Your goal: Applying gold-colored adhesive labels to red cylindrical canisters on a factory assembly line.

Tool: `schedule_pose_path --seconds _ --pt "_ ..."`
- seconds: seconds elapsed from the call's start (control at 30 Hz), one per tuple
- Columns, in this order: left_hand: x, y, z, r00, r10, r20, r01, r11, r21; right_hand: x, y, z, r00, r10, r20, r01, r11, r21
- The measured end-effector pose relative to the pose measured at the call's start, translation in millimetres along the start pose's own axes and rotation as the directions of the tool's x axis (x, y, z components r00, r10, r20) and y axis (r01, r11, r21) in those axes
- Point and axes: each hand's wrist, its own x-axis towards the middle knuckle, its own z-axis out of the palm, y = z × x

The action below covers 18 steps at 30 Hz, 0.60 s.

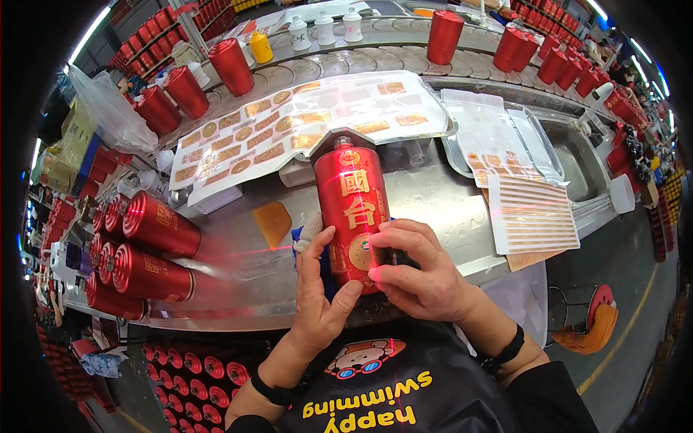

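Note:
A red bottle (351, 195) with gold characters lies in front of me, its neck pointing away and its base toward me. My left hand (320, 299) steadies its left side near the base, index finger and thumb against it. At the lower right of the bottle, my right hand (426, 274) has bent fingers pressed to the surface beside a round gold emblem (361, 252). Thin red light lines cross the bottle and the right fingertips. Behind the neck is a dark angular holder (328, 138). A pale cloth (309, 232) lies left of the bottle.
Gold decal sheets (289, 119) cover a tray behind the bottle; a striped sheet (535, 216) lies right, before a sink (574, 148). Several red bottles (160, 225) are stacked left. A conveyor (390, 54) carries more bottles. An amber scraper-like piece (272, 224) rests on the metal table.

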Motion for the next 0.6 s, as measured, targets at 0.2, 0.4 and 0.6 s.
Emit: schedule_pose_path --seconds 0.2,0.4,0.6 --pt "-1.2 -0.6 -1.5 1.000 0.000 0.002 0.000 0.998 0.064 -3.0 0.1 -0.8 0.999 0.051 -0.018 -0.051 0.999 0.017" --pt "-1.5 -3.0 -1.9 1.000 0.012 0.003 -0.012 0.996 0.084 -16.3 12.3 0.1 0.988 0.136 -0.067 -0.133 0.990 0.046" --pt "-1.7 -4.8 -0.9 1.000 0.028 0.005 -0.028 0.996 0.088 -38.6 29.6 15.2 0.961 0.240 -0.137 -0.223 0.966 0.127"
